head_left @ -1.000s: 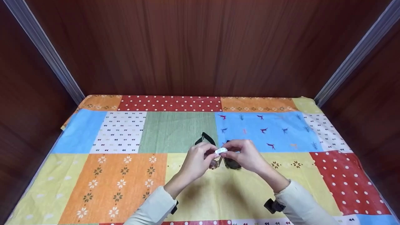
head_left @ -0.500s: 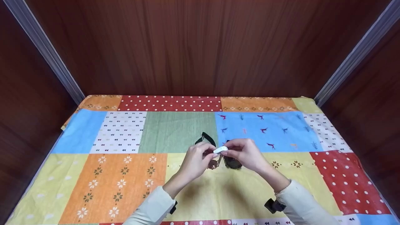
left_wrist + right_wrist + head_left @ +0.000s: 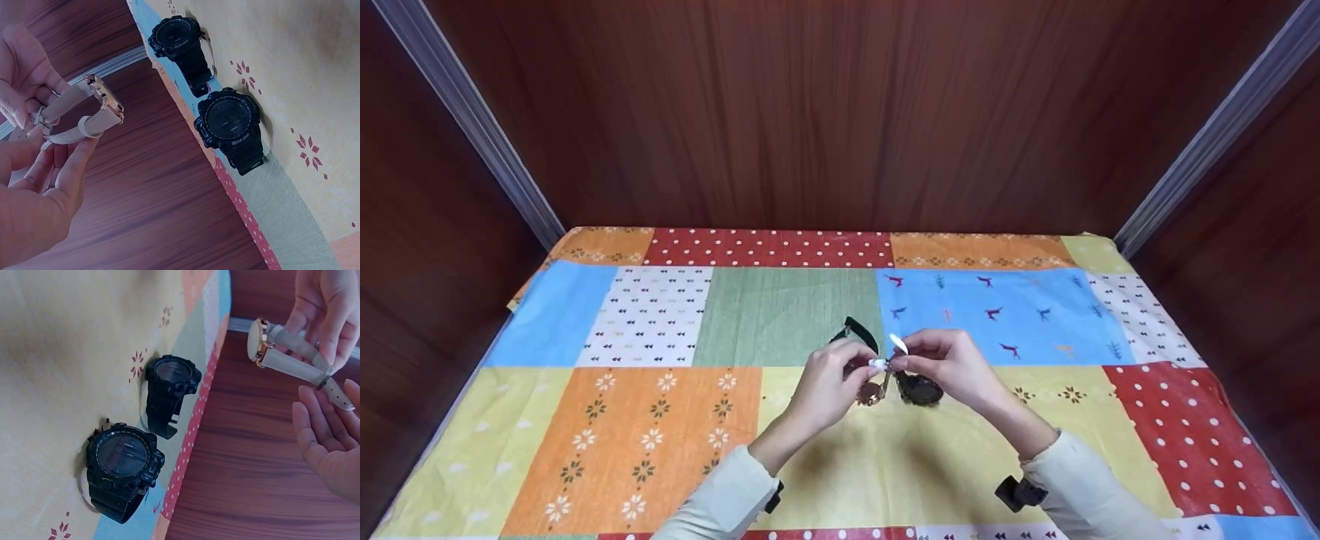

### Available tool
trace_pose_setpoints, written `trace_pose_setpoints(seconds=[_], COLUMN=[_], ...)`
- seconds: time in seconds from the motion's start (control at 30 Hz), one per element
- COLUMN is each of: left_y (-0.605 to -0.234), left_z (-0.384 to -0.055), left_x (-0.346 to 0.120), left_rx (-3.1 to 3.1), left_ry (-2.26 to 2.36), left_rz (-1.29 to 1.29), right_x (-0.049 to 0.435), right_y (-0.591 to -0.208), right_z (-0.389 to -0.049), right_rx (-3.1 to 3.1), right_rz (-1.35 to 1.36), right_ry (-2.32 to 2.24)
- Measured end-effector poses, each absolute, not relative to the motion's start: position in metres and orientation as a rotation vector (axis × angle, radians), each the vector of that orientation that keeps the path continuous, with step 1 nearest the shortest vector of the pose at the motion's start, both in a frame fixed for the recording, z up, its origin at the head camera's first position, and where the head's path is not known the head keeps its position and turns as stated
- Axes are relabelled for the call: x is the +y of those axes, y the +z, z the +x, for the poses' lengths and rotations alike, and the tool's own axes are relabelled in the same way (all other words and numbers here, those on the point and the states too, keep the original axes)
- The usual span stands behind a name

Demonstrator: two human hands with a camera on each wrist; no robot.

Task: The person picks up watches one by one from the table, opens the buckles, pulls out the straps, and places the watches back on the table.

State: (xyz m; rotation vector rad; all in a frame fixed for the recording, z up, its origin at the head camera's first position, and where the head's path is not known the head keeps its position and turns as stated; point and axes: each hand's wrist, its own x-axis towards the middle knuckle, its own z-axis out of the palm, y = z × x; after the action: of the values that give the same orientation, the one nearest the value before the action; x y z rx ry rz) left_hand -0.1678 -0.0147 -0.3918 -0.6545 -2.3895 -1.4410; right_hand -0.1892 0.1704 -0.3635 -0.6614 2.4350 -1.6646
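Observation:
A wristwatch (image 3: pixel 870 394) with a white strap and rose-gold case hangs between both hands, its strap joined in a loop. In the head view my left hand (image 3: pixel 832 382) pinches the strap beside the buckle. My right hand (image 3: pixel 949 367) holds the strap at the buckle from the other side, and the free strap end (image 3: pixel 898 344) sticks up by its fingers. The right wrist view shows the strap tail (image 3: pixel 339 395) with holes, passing out of the buckle (image 3: pixel 324 382). The watch dial faces away in the left wrist view, where the case (image 3: pixel 106 99) shows edge-on.
Two black digital sports watches lie on the patchwork cloth (image 3: pixel 660 450) beyond the hands: one watch (image 3: pixel 919 388) under the right hand, another watch (image 3: pixel 859 334) behind the left hand. A dark wooden panel (image 3: pixel 840 112) stands behind the table, with side panels left and right.
The white strap end, earlier lying flat across between the fingertips, now points upward by the right hand. The right hand has risen slightly, and more of the nearby black watch shows.

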Motion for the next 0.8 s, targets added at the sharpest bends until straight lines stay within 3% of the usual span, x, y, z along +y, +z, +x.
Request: trace_pose_setpoints(seconds=[0.8], left_y=[-0.3890], left_z=[-0.1667], left_x=[-0.0137], left_rx=[-2.474], left_ry=[-1.510], left_rz=[-0.681], right_x=[0.1718], right_y=[-0.3675], right_z=[-0.1883], right_rx=[2.457], right_rz=[-0.694], right_ry=[-1.708])
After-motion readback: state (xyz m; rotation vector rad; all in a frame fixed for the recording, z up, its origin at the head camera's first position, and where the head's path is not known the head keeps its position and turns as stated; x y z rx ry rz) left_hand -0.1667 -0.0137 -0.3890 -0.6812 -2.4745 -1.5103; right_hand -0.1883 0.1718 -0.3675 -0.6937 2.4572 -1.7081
